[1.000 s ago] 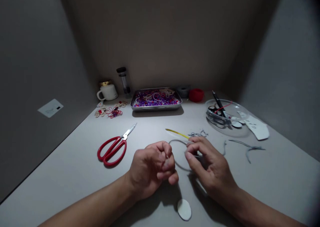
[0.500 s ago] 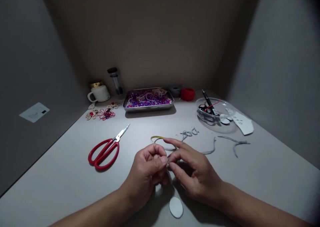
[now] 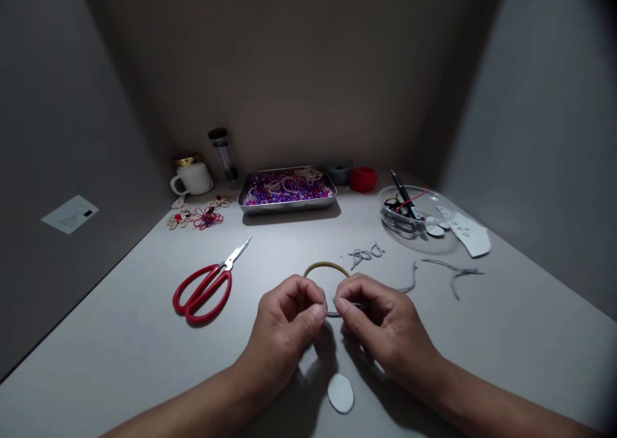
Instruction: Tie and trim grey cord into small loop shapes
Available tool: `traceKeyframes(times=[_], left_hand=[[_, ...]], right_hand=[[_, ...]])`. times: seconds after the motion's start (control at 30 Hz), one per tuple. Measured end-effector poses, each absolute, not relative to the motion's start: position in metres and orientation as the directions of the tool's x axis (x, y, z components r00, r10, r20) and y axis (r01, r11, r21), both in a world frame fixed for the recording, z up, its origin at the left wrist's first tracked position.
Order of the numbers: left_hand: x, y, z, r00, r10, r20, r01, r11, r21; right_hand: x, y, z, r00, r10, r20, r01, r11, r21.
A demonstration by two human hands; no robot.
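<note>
A thin hoop (image 3: 328,264), yellowish along its far side and grey along its near side, is held between my two hands above the table. My left hand (image 3: 286,322) pinches its left side with thumb and bent fingers. On the other side my right hand (image 3: 385,319) has thumb and forefinger closed at the hoop's near right part, the other fingers curled. Any fine cord between the fingertips is too small to make out. A white oval piece (image 3: 340,394) lies on the table just below my hands. Red-handled scissors (image 3: 207,290) rest to the left, blades pointing away.
Grey cord scraps (image 3: 369,253) lie beyond and right of my hands. A metal tray (image 3: 289,209) of beads stands at the back, near a red cord roll (image 3: 364,179). Right is a clear dish (image 3: 424,200) with a pen; left, a mug (image 3: 193,179) and cord flowers (image 3: 207,218).
My right hand has drawn its stretched fingers in to a pinch and moved slightly right, away from the left fingertips. The hoop has turned and shows more fully between my hands.
</note>
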State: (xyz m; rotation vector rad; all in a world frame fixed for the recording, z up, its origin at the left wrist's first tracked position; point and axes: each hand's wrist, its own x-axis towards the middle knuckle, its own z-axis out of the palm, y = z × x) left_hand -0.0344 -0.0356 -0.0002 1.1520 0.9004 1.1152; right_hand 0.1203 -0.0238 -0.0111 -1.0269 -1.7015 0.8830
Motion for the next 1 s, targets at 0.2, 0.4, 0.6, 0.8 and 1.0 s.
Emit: traceKeyframes(times=[0.2,0.4,0.6,0.8,1.0], left_hand=[[-0.0383,-0.0386,-0.0001,0.252,0.904,0.344,0.202,-0.397,0.895],[-0.0392,-0.0344,-0.0014,0.300,0.871,0.389,0.301,-0.473,0.828],[-0.0394,-0.0360,-0.0020,0.359,0.822,0.442,0.352,-0.558,0.752],[-0.0384,-0.0377,-0.0008,0.373,0.806,0.460,0.385,-0.585,0.714],[-0.0380,-0.0349,0.0007,0.394,0.803,0.447,0.427,-0.590,0.685]], right_hand=[[0.1196,-0.0253,-0.0093,-0.241,0.938,0.250,0.278,0.314,-0.908],[0.1201,-0.0246,-0.0110,-0.296,0.915,0.274,0.305,0.363,-0.880],[0.1196,-0.0254,-0.0152,-0.322,0.883,0.341,0.303,0.437,-0.847],[0.1213,-0.0250,-0.0151,-0.333,0.868,0.367,0.291,0.465,-0.836],[0.1221,-0.0241,-0.0160,-0.346,0.855,0.387,0.274,0.487,-0.829]])
